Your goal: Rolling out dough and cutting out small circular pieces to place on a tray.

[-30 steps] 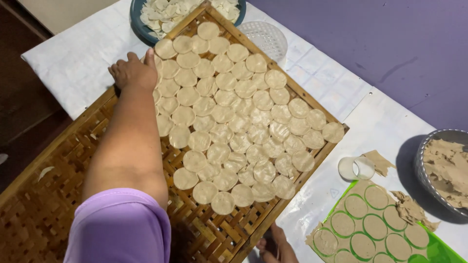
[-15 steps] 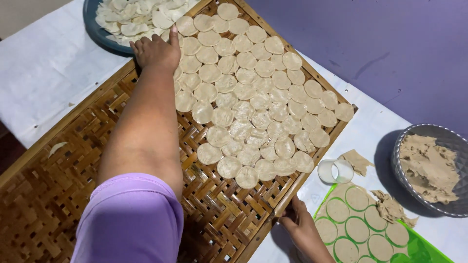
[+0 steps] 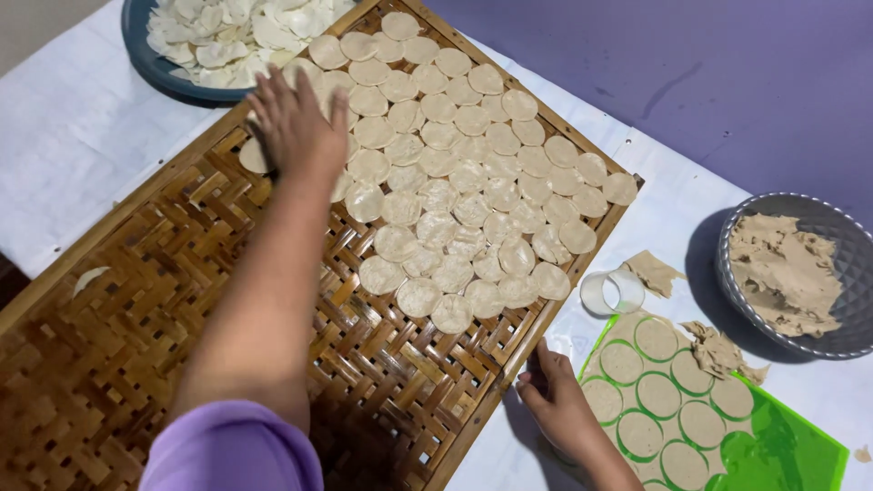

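Dough round (image 3: 253, 156) is lying on the woven bamboo tray (image 3: 136, 300) near its far-left edge, just off the main patch of rounds (image 3: 455, 182), and the left hand (image 3: 296, 123) is pressing flat over it, fingers spread, palm down, not pinching anything. Compared with a second ago the hand is sitting a bit further along that left edge toward the blue bowl (image 3: 150, 55) corner, and the camera is leaning in closer; I take it the hand is now laying or seating a round at the patch's border, not picking one up. Right hand (image 3: 555, 405) is resting with fingers curled on the tray's near-right edge, seemingly steadying the frame, holding no dough. Beside it: green mat (image 3: 782, 445) with cut circles, clear ring cutter (image 3: 611, 293), grey bowl (image 3: 846, 264) of scraps, all on white cloth (image 3: 73, 136).
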